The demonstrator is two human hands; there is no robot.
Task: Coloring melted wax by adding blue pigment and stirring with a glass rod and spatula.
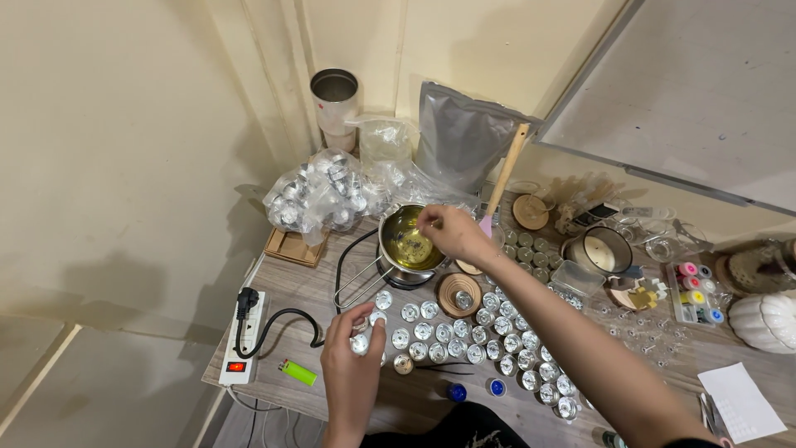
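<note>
L hand [352, 353] low at front edge of surface [315, 282], fingers clenched round small foil cups [362, 325], just beside the rows of cups [489, 336]. R hand [448, 232] reaches over pot [406, 241] w/ yellow liquid, fingers pinched on sth tiny, can't tell what. Bag of cups [319, 195] behind pot; lighter [297, 372] & power strip [240, 340] to the left.

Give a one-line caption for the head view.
Right hand over a pot of melted wax; left hand holds a small metal cup.
</note>
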